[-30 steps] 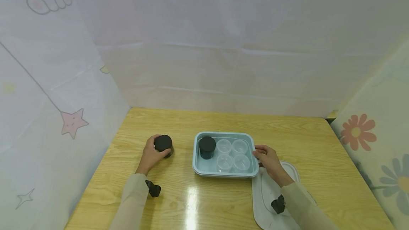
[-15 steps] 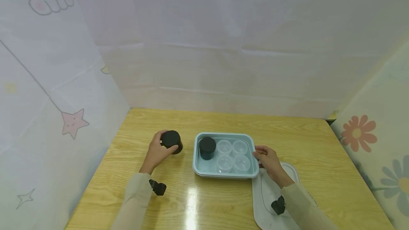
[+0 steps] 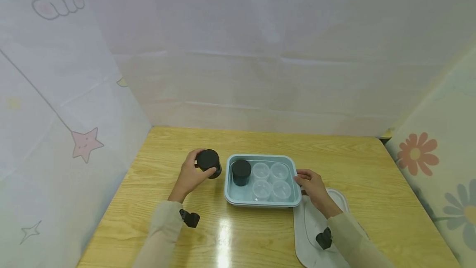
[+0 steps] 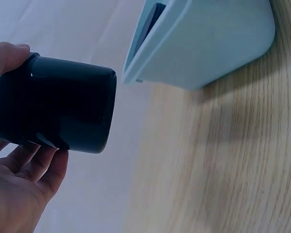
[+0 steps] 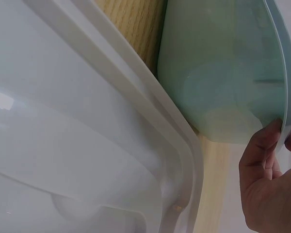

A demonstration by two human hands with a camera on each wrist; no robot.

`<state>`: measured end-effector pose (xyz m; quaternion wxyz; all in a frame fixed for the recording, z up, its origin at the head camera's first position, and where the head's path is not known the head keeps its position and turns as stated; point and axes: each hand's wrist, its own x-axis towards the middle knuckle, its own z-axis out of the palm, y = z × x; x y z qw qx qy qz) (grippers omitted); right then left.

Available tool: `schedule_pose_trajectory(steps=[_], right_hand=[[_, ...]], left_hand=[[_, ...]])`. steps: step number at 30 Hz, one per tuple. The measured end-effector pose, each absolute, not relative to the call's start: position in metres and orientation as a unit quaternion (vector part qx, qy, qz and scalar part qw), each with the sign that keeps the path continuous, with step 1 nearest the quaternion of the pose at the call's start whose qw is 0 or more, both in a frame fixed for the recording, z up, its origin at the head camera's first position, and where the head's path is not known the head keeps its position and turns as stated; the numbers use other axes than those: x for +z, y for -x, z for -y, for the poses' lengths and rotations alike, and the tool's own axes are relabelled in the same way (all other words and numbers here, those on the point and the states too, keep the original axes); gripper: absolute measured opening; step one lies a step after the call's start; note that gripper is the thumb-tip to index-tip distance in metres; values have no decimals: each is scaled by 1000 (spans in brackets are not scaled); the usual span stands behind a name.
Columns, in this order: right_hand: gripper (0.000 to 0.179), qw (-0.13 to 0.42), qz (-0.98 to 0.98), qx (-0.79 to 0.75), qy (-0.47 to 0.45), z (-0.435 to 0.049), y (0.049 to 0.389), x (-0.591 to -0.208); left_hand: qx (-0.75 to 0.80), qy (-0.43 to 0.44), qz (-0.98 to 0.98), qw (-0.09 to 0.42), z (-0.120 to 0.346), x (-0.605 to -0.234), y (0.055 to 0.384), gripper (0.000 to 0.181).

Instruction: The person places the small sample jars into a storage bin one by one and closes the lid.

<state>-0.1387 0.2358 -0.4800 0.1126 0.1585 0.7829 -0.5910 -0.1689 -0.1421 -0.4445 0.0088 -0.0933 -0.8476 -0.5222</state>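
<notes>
My left hand point(image 3: 189, 179) grips a dark round jar with a black lid point(image 3: 208, 159), thumb on one side and fingers on the other. In the left wrist view the jar point(image 4: 58, 104) hangs above the table, apart from the light blue bin point(image 4: 223, 43). The bin point(image 3: 256, 203) holds another black-lidded jar point(image 3: 241, 173) at its left and several clear plastic cups point(image 3: 262, 190) at its right. My right hand point(image 3: 312, 185) pinches the bin's right rim; the right wrist view shows the thumb and fingers point(image 5: 262, 145) on either side of that rim.
A white lid-like panel point(image 3: 310, 235) lies on the wooden table point(image 3: 193, 243) under my right forearm, close to the bin's right side. Printed cloth walls point(image 3: 260, 94) enclose the table at the back and both sides.
My left hand has lifted the jar and carried it right, closer to the bin's left side. The right hand and the bin have stayed in place.
</notes>
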Motion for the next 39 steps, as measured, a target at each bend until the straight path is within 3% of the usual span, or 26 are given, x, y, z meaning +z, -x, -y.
schedule_pose_trajectory(steps=[18, 39], right_hand=[[43, 117, -784, -586, -169, -235, 139, -480], [43, 114, -782, -589, -169, -235, 138, -478]], left_hand=[[-539, 140, 831, -9, 104, -441, 160, 68], [-494, 207, 841, -77, 80, -451, 146, 69]])
